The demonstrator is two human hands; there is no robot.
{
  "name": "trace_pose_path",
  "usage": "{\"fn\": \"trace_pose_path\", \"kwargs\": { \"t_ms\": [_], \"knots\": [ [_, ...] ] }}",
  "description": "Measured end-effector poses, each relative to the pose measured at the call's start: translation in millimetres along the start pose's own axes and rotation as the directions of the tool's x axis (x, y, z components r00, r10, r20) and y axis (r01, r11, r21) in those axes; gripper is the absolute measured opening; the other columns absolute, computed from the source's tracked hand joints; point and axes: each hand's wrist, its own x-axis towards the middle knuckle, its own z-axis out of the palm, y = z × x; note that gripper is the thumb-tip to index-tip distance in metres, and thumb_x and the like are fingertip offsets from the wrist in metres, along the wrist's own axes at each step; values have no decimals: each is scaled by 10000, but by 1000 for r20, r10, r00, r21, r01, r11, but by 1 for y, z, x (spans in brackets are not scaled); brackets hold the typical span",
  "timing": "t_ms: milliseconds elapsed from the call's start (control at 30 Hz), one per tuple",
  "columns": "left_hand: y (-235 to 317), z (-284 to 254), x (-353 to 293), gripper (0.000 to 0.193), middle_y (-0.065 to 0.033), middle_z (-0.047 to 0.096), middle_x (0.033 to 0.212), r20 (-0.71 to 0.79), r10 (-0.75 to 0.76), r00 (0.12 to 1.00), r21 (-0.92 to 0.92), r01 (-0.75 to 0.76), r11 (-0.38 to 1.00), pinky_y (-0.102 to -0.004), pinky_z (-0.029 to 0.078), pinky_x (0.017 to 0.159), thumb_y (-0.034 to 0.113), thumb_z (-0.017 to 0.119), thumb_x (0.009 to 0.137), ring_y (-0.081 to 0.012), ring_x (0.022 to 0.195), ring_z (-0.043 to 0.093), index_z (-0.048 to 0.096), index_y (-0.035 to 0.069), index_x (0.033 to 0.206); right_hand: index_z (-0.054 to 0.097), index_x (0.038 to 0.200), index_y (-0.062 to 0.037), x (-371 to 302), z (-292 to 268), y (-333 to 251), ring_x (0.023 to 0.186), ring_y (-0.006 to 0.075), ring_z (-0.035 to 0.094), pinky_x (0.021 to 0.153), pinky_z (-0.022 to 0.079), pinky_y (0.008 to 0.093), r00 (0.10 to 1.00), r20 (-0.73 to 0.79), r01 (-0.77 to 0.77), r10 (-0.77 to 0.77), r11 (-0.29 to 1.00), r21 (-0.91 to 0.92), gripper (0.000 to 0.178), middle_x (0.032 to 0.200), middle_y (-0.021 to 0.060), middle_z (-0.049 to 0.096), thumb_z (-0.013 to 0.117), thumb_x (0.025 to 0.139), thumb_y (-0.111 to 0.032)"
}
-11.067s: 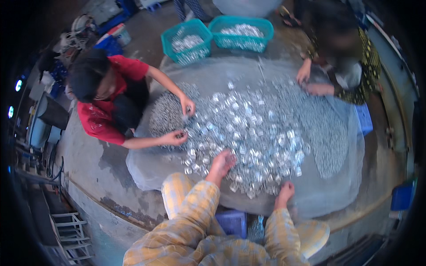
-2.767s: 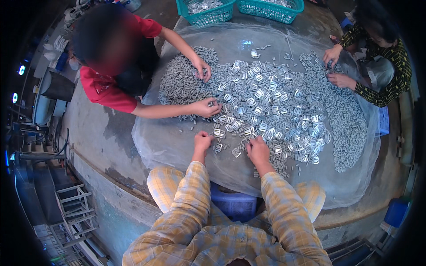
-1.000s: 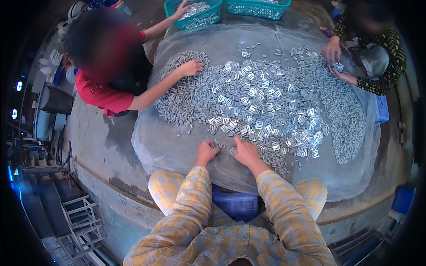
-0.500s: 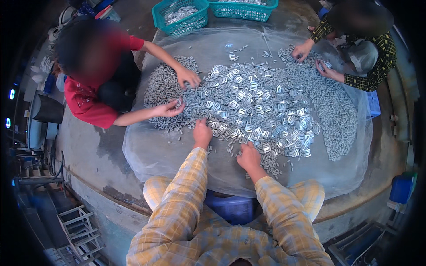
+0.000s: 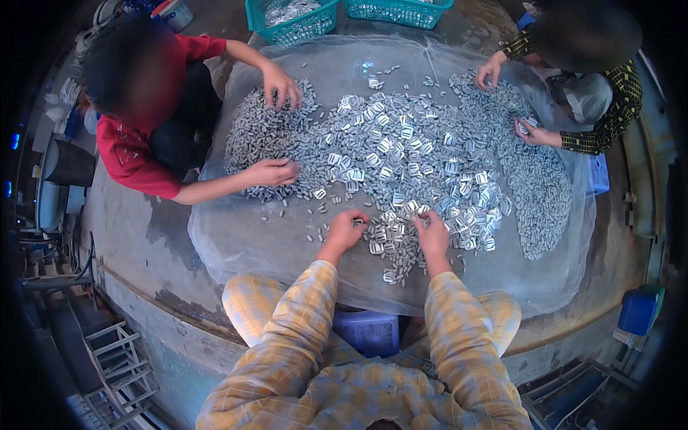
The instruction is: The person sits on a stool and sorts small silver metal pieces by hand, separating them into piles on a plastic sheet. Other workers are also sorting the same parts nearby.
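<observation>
Bent at the near edge of the heap, left hand [image 5: 347, 229] beside small grey pellets [image 5: 398, 258]. To its right, right hand [image 5: 432, 235], fingers down among pellets and shiny flat pieces [image 5: 474, 195]. Impossible to tell whether clamped on any, left or right. Shiny pieces mostly across the middle of a clear sheet [image 5: 247, 247], between left and right banks of pellets. Beyond, green baskets [image 5: 304, 31].

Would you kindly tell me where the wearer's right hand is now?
In the head view, the right hand is right of centre, at the near side of the silver pieces, with grey pellets between it and the left hand.
</observation>
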Motion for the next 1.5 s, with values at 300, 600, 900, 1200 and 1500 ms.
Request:
{"fn": "trace_pose_path", "kwargs": {
  "t_ms": [300, 600, 900, 1200, 1500],
  "knots": [
    [20, 38, -23, 322, -109, 559, 906, -155, 133, 979, 257, -90, 962, -417, 464, 689, 155, 743, 594, -316, 847, 572, 562, 113, 857, 624, 832, -97, -27, 18, -9, 833, 284, 599, 700, 472, 394, 957, 255, 194, -137, 957, -215, 312, 840, 119, 623, 748, 614, -282],
    [38, 35, -17, 223, -113, 623, 832, -4, 243, 970, 303, -230, 925, -406, 464, 680, 135, 658, 652, -309, 784, 589, 581, 130, 861, 485, 646, -48, 8, 23, 22, 481, 173, 566, 404, 406, 304, 934, 324, -301, 151, 821, 485, 137, 563, 66, 539, 609, 633, -106],
    [23, 17, -15, 282, -119, 628, 823, 48, 26, 999, 184, -35, 982, -364, 464, 696, 189, 720, 604, -300, 799, 595, 602, 102, 845, 512, 1109, -186, -17, 21, -1, 881, 321, 586, 711, 477, 425, 965, 194, 216, -178, 957, -196, 403, 982, 150, 577, 649, 740, -272],
    [7, 20, -41, 556, -101, 609, 949, 40, 93, 995, 286, -101, 953, -390, 472, 743, 218, 757, 588, -303, 883, 586, 519, 216, 1091, 570, 1007, -112, -9, 29, 1, 815, 329, 593, 667, 483, 413, 968, 27, 251, -250, 954, -163, 352, 891, 135, 574, 678, 707, -261],
    [1, 42, -49, 384, -76, 516, 924, -65, 196, 978, 274, -171, 946, -400, 466, 710, 175, 715, 620, -285, 876, 567, 570, 209, 974, 545, 816, -94, 14, 6, 19, 586, 231, 551, 489, 442, 353, 768, 625, -641, 142, 158, 751, 222, 746, 97, 592, 531, 708, -288]
  ]
}}
